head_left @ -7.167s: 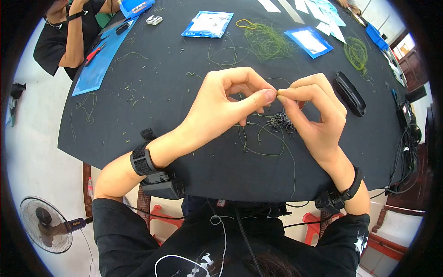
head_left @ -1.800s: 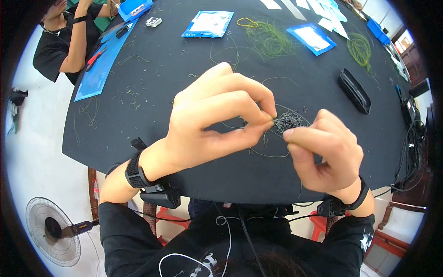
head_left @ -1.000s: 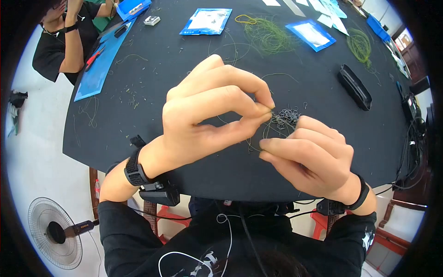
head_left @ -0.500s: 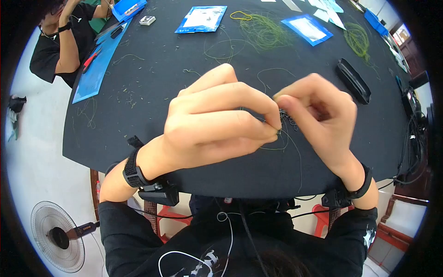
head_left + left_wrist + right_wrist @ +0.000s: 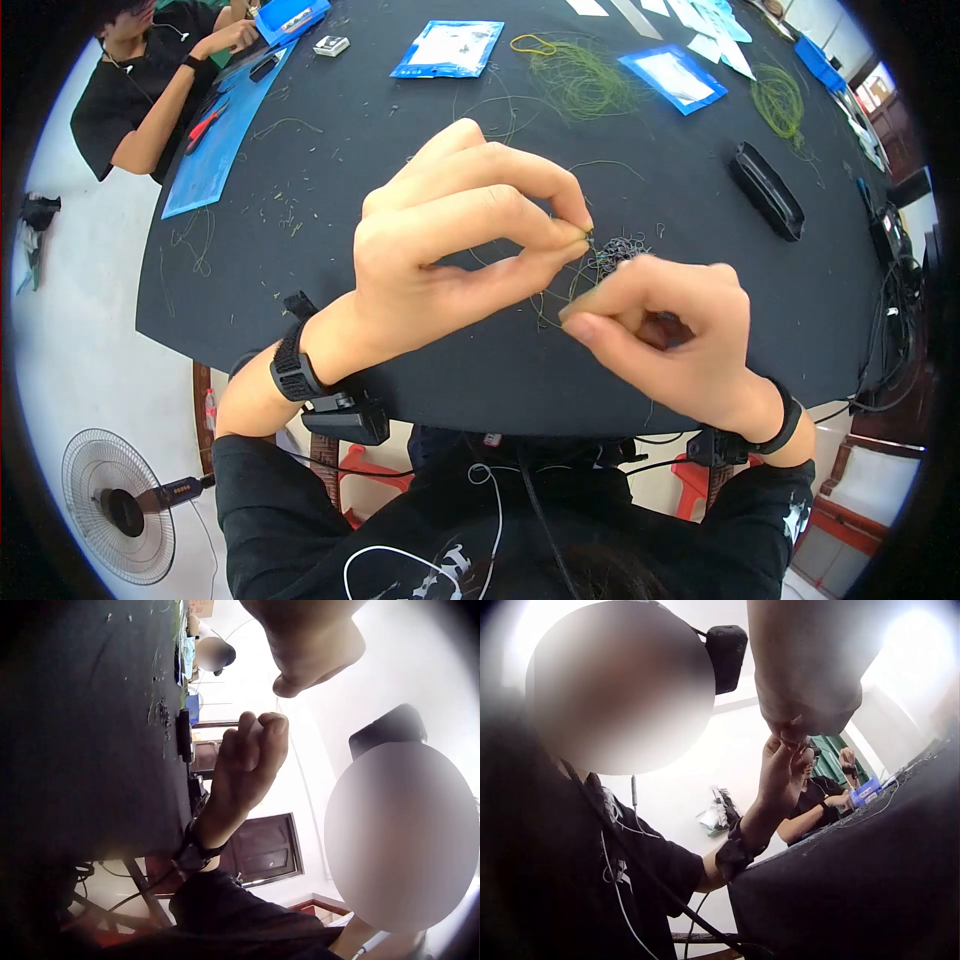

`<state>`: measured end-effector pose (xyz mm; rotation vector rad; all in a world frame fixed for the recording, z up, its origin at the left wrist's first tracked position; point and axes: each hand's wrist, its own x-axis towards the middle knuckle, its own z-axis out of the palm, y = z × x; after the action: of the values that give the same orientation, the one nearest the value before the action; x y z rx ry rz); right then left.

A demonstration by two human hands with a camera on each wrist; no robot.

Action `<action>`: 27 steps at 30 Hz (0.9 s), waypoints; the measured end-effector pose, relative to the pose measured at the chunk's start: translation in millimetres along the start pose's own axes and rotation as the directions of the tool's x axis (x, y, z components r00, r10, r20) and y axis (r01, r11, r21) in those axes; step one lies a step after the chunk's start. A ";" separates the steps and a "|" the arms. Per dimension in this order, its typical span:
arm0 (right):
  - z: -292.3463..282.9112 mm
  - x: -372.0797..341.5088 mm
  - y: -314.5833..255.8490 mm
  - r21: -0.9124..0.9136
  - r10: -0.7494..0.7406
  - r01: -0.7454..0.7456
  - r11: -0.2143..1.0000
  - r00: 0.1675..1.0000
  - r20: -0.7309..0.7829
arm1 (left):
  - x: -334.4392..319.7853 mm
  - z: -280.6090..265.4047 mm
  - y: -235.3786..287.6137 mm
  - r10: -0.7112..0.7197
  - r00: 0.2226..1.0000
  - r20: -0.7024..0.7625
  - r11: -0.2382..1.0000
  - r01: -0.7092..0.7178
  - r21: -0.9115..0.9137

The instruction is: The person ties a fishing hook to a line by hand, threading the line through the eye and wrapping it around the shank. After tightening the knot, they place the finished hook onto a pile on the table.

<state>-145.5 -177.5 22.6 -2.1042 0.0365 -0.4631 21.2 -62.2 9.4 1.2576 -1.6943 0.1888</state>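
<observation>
In the head view my left hand (image 5: 415, 225) pinches a tiny dark fish hook between thumb and index fingertips, its shape mostly covered. My right hand (image 5: 700, 315), lower and to the right, has thumb and index fingertips together on a thin green fishing line that runs up toward the left fingertips. Behind the hands a tangled heap of small dark fish hooks (image 5: 622, 248) lies on the black table (image 5: 480, 385), partly covered by the right fingers. In the left wrist view the right hand (image 5: 251, 757) shows with its fingers curled inward.
Coiled green line (image 5: 585, 80) lies at the back, between two blue-edged packets, one left (image 5: 448, 48) and one right (image 5: 675, 80). A black case (image 5: 767, 190) sits at right. Another person (image 5: 130, 90) sits at far left near red-handled pliers (image 5: 205, 127).
Over the last second my right hand rises to the left fingertips, then drops back down-left. The left hand keeps its pinch. Earlier both hands' fingertips met higher up. The other person's arm has lowered.
</observation>
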 end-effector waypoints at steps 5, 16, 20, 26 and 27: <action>-4.5 3.7 -2.6 -0.099 -0.232 0.225 0.969 0.971 -0.064 | 1.7 1.1 -1.3 0.054 0.998 0.030 0.998 -0.054 0.027; -16.2 9.7 11.8 -0.103 -0.069 0.047 0.994 0.973 -0.219 | 0.7 8.0 7.2 0.134 0.987 0.091 0.991 -0.135 0.004; -3.7 10.4 22.3 0.067 0.030 -0.018 0.998 0.981 -0.191 | 0.4 6.0 9.2 0.130 0.988 0.084 0.991 -0.126 -0.049; 6.1 4.8 17.0 0.292 0.209 -0.191 0.937 0.977 -0.031 | -1.5 3.8 4.3 0.066 0.997 0.033 0.998 -0.066 -0.026; 4.9 4.3 12.9 0.290 0.256 -0.247 0.925 0.967 0.007 | -0.8 2.7 3.1 0.051 0.999 0.017 0.999 -0.051 -0.002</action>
<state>-137.9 -181.5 11.1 -1.7746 0.2407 -0.3237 17.1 -62.0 8.7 1.2181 -1.7419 0.2079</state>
